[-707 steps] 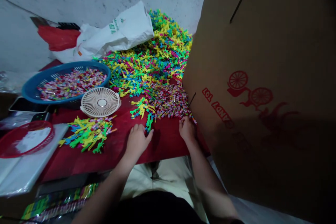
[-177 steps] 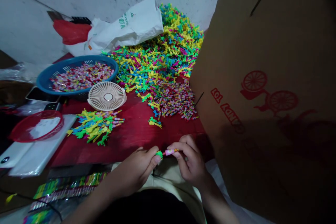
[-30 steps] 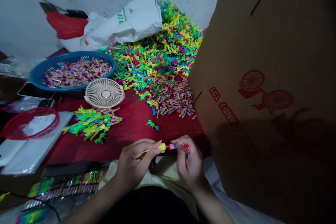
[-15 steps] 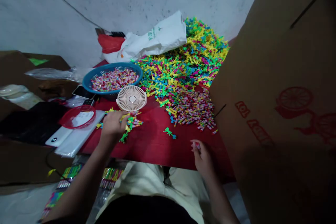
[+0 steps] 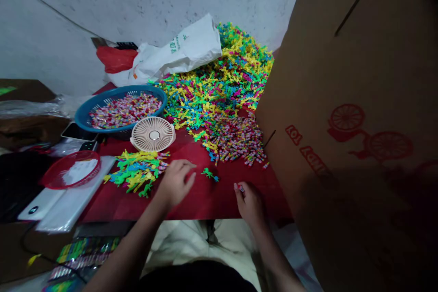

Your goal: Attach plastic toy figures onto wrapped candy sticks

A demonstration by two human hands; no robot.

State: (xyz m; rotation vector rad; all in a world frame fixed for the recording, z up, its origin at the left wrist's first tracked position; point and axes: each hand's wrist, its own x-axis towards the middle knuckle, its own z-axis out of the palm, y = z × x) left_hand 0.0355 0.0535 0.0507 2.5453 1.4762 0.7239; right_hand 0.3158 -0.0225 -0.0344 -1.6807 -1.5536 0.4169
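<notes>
My left hand (image 5: 177, 183) hovers over the red tabletop, thumb and fingers apart, with nothing visible in it. Beside it, to the left, lies a bunch of green, yellow and blue plastic figures joined to small printed tubes (image 5: 137, 172). A single green-and-blue figure (image 5: 209, 174) rests between my two hands. Near the table's front edge, my right hand (image 5: 251, 203) is closed on a small pink-and-white tube (image 5: 241, 188), mostly hidden by the fingers. Past that hand spreads a heap of similar tubes (image 5: 236, 141).
A large pile of coloured figures (image 5: 232, 73) reaches back to the wall, partly under a white sack (image 5: 191, 48). A blue basket (image 5: 82, 116) of tubes, a small fan (image 5: 153, 135) and a red basket (image 5: 51, 180) stand left. A tall cardboard box (image 5: 308, 77) blocks the right.
My left hand has come away from the bunch of figures, moving right and opening. My right hand still holds the small tube. The view has turned slightly right.
</notes>
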